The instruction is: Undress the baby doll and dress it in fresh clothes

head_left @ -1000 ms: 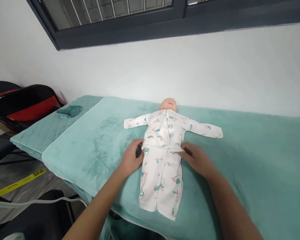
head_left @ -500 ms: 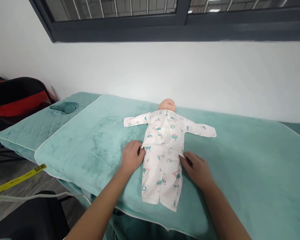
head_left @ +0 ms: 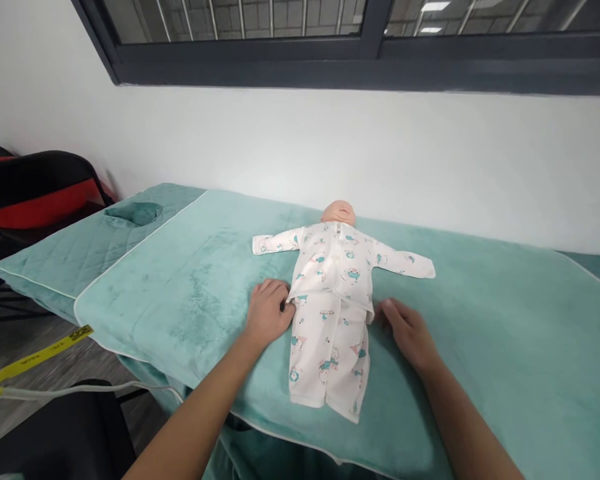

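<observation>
A baby doll [head_left: 339, 212] lies on its back, dressed in a white printed baby shirt [head_left: 336, 260] and matching white trousers [head_left: 327, 360]. Its sleeves stretch out to both sides. My left hand [head_left: 270, 310] is closed at the shirt's lower left corner, thumb and finger pinching the hem over the waistband. On the other side, my right hand [head_left: 405, 333] rests just beside the hem's right corner, fingers loosely curled and a little apart from the cloth. The hem there hangs loose over the trousers.
A green plush cover [head_left: 480, 347] lies over the bed, with a quilted section and face hole [head_left: 135, 213] at the left. Black and red chairs [head_left: 45, 193] stand far left, a black seat [head_left: 55, 433] near left. A cable with a yellow tag [head_left: 37, 357] crosses there.
My right hand has let go of the shirt's right corner and moved slightly right. My left hand stays at the left corner. The view has shifted slightly.
</observation>
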Action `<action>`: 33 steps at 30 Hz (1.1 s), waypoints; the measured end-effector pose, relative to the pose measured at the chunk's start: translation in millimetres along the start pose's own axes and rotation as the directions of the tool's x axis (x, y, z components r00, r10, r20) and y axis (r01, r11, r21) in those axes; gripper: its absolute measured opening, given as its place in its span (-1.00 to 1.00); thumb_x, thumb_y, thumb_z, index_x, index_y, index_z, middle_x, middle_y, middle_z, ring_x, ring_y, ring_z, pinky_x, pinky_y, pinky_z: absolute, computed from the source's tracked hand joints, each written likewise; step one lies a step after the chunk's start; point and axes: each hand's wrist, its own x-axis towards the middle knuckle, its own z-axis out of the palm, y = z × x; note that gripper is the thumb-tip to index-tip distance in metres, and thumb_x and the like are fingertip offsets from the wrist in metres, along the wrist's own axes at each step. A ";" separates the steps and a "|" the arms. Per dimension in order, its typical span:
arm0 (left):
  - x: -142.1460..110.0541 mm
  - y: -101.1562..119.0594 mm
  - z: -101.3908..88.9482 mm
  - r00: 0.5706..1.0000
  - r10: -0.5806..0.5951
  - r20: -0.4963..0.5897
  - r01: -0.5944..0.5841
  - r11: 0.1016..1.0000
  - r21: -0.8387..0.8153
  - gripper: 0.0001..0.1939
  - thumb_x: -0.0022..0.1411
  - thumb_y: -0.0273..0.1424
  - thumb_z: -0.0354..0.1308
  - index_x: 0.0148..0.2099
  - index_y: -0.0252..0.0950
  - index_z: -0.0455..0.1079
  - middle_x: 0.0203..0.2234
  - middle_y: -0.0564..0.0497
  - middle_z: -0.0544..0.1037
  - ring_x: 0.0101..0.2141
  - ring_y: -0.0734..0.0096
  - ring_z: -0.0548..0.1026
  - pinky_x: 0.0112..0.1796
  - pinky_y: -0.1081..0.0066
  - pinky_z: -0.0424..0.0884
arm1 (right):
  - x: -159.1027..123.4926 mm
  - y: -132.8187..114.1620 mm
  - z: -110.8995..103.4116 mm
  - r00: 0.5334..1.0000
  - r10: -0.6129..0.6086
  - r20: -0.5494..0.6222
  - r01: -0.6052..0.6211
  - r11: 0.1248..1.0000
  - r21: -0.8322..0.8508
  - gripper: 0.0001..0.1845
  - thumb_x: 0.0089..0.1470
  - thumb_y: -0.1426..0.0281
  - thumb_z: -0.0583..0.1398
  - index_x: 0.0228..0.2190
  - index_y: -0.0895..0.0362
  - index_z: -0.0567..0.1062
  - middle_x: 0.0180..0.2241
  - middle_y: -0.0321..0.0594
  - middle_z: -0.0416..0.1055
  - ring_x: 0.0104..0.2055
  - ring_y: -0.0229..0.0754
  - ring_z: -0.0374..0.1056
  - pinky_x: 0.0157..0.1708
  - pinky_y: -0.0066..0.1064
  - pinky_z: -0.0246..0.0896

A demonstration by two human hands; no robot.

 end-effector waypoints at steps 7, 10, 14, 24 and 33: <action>17.3 -30.7 -7.1 0.998 -0.058 -0.028 0.049 0.967 -0.248 -0.85 0.12 -0.55 -0.03 -0.33 -0.22 0.32 -0.22 -0.03 0.50 -0.12 0.28 0.44 -0.06 0.25 0.34 | 54.6 53.2 -60.4 0.827 0.100 -0.553 -0.310 0.902 -0.300 -0.55 0.07 0.07 0.07 -0.30 0.19 0.50 -0.26 -0.01 0.48 -0.25 -0.02 0.35 -0.22 -0.22 0.20; 41.4 -49.5 -6.4 0.937 -0.319 -0.143 0.311 0.947 -0.078 -0.70 0.18 -0.50 -0.02 -0.04 -0.27 0.34 -0.05 -0.14 0.42 -0.12 0.21 0.45 -0.09 0.22 0.38 | 69.0 66.6 -76.6 0.828 0.147 -0.541 -0.386 0.850 -0.359 -0.48 0.08 0.05 0.07 -0.21 0.23 0.51 -0.18 0.09 0.48 -0.20 0.04 0.38 -0.22 -0.17 0.21; 71.4 -66.5 -5.4 0.893 -0.426 -0.145 0.447 0.879 0.170 -0.52 0.24 -0.38 0.03 0.21 -0.25 0.22 0.03 -0.21 0.38 -0.04 0.06 0.44 -0.09 0.17 0.38 | 76.5 70.2 -81.6 0.819 0.238 -0.522 -0.479 0.785 -0.394 -0.44 0.12 -0.01 0.04 -0.12 0.15 0.51 -0.13 0.02 0.50 -0.14 0.09 0.39 -0.21 -0.15 0.21; 101.3 -87.0 -4.2 0.921 -0.388 -0.031 0.375 0.864 0.336 -0.58 0.36 -0.34 -0.10 0.23 -0.09 0.26 -0.05 -0.10 0.44 -0.12 0.16 0.49 -0.22 0.30 0.35 | 96.1 92.7 -95.7 0.865 0.180 -0.469 -0.419 0.773 -0.476 -0.57 0.07 0.01 0.08 -0.31 0.08 0.51 -0.32 -0.08 0.50 -0.33 -0.01 0.35 -0.36 -0.25 0.13; 107.5 -89.7 -5.9 0.883 -0.453 -0.123 0.463 0.797 0.387 -0.63 0.34 -0.46 -0.14 0.09 -0.22 0.36 -0.08 -0.16 0.44 -0.13 0.14 0.47 -0.20 0.26 0.32 | 88.5 88.7 -95.1 0.844 0.138 -0.518 -0.371 0.849 -0.377 -0.63 0.10 0.09 0.07 -0.36 0.12 0.47 -0.42 -0.10 0.42 -0.34 -0.05 0.28 -0.33 -0.27 0.07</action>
